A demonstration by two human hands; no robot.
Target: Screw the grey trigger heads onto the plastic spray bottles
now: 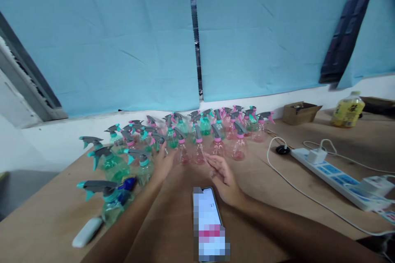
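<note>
Several spray bottles with grey trigger heads stand grouped on the wooden table. My left hand [164, 163] is beside a spray bottle with a grey head [158, 137], fingers pointing forward and apart; whether it touches the bottle I cannot tell. My right hand [224, 177] has its fingers stretched out, close to the lower right side of a pink spray bottle [199, 156]. Two more pink spray bottles, one in the front row [217, 148] and one at its right [239, 151], stand beyond that hand. A green spray bottle [115, 168] is left of my left hand.
A lit phone [207, 213] lies between my forearms. On the left are a nearer spray bottle [112, 207] and a white case [87, 232]. A power strip [336, 178] with cables, a cardboard box [299, 114] and a yellow drink bottle [348, 111] are at right.
</note>
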